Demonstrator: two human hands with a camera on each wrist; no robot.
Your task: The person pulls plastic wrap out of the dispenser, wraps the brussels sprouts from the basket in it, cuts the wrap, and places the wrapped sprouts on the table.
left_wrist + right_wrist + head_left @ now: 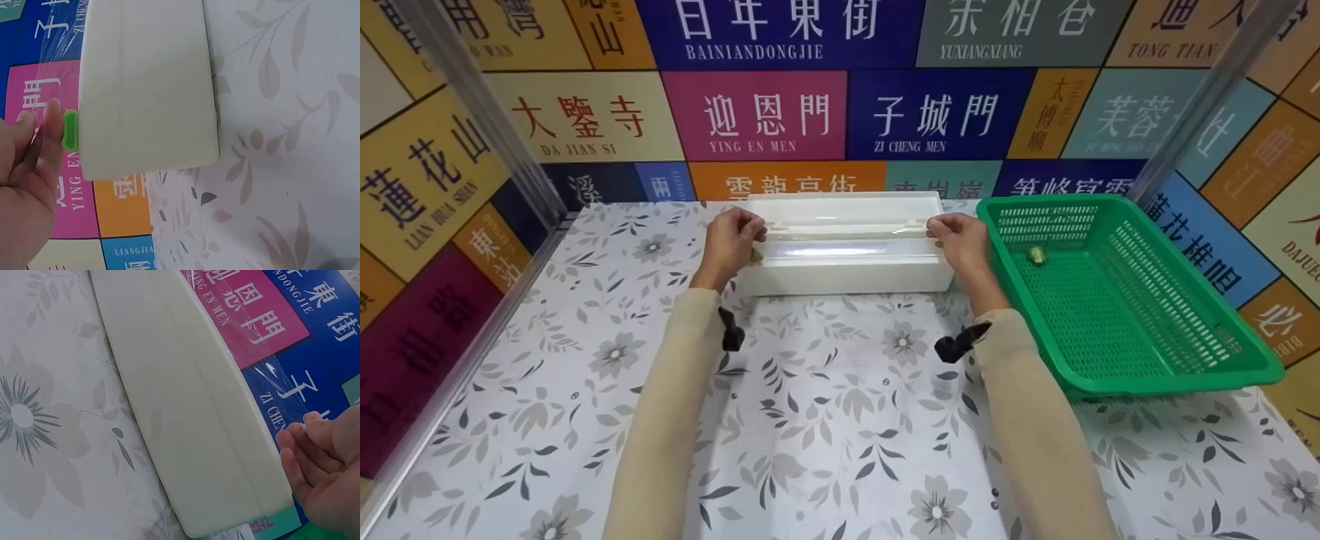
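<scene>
A long white cling film dispenser [847, 279] stands near the table's back edge, its lid [844, 208] raised. Between both hands stretches a sheet of clear cling film [269, 371], rising from the box. At the box's left end, my left hand [730, 241] pinches one corner of the film between thumb and fingers. My right hand [964, 241] pinches the other corner at the right end. A green slider [70, 130] shows beside the left fingertips in the left wrist view. The roll inside the box cannot be made out.
To the right stands a green plastic basket [1170, 386], close to the right forearm, with one small greenish piece [1037, 256] in it. A flower-patterned cloth [840, 420] covers the table. Behind rises a wall of coloured name signs [765, 112].
</scene>
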